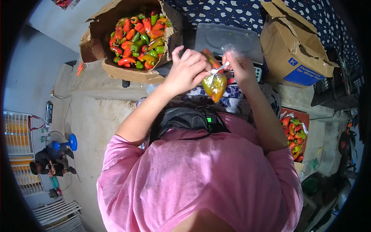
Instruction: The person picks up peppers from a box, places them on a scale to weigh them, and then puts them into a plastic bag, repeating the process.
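A clear plastic bag of yellow-green and orange peppers (214, 88) hangs between my hands. My left hand (185, 71) has thumb and forefinger closed at the bag's gathered white neck, with the little finger raised. My right hand (239, 70) pinches the twisted plastic of the same neck from the right. Directly behind them is a scale with a grey platform (226, 36) and a keypad at its front, partly hidden by my hands and the bag.
An open carton of red and green peppers (137, 42) stands back left, another carton (291, 58) back right. A red container of peppers (293, 137) sits right of me, below a black crate (328, 94). Off left, another person (48, 162) is near a blue round object (72, 142).
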`<state>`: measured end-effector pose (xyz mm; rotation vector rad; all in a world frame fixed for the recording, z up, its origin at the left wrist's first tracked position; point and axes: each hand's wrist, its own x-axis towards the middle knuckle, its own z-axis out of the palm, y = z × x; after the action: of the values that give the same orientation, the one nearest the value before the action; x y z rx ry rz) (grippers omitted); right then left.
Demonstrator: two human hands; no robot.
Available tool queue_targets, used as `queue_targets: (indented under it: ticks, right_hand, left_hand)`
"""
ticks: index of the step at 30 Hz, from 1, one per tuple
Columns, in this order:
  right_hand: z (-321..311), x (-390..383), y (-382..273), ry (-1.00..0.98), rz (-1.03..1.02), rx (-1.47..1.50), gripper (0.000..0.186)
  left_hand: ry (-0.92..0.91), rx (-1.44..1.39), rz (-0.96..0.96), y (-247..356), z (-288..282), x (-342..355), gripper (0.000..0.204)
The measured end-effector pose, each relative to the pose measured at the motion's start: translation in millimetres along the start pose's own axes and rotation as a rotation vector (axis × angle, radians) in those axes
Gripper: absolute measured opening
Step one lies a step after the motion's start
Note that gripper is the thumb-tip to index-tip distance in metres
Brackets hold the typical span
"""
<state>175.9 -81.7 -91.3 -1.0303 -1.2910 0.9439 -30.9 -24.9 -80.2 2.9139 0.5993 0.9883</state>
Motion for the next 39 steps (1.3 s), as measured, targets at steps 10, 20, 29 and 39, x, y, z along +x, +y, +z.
queue_targets:
  ticks: [10,20,29,39]
  right_hand:
    - [19.7,-13.3,-28.4,-0.094,0.151,-0.007,0.036]
    - [8.9,-39.1,-12.4,-0.092,0.360,-0.027,0.035]
    - [15.8,-65.6,-27.8,-0.207,0.322,0.083,0.031]
    - [7.9,-86.4,-27.4,-0.227,0.390,0.346,0.026]
  left_hand:
    - [-0.019,-0.530,-0.174,13.2,55.2,-6.9,0.013]
    - [-0.036,-0.218,-0.080,16.8,64.7,-23.1,0.016]
    - [-0.272,-0.653,-0.225,8.9,48.4,-28.2,0.016]
    - [-0.198,-0.397,-0.027,18.5,51.6,-35.9,0.014]
